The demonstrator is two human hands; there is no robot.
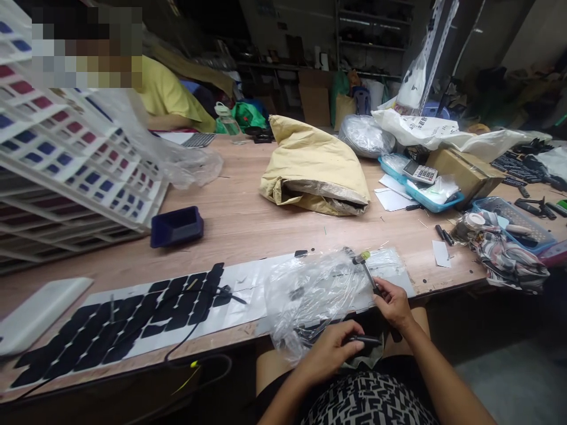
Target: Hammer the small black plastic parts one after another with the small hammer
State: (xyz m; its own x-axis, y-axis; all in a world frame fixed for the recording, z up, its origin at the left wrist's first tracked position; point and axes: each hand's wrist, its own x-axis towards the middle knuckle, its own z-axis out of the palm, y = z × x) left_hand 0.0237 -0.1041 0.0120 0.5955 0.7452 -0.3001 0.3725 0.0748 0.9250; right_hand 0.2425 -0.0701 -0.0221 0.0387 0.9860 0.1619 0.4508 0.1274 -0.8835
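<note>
My left hand (330,351) is closed around a small black rod-shaped part (363,340) held over my lap at the table's front edge. My right hand (392,301) grips the handle of a small hammer (365,267) whose yellow-and-grey head points up and away over the table. A crumpled clear plastic bag (305,295) holding more dark parts lies between my hands and the table edge. Rows of black flat die-cut pieces (133,321) lie on white backing sheets to the left.
A navy tray (177,226) sits mid-left, stacked white racks (66,165) with coloured pieces far left. A tan padded sack (312,165), a calculator (420,173) on a blue tray, boxes and baskets crowd the right. A person in a yellow shirt (168,97) sits behind.
</note>
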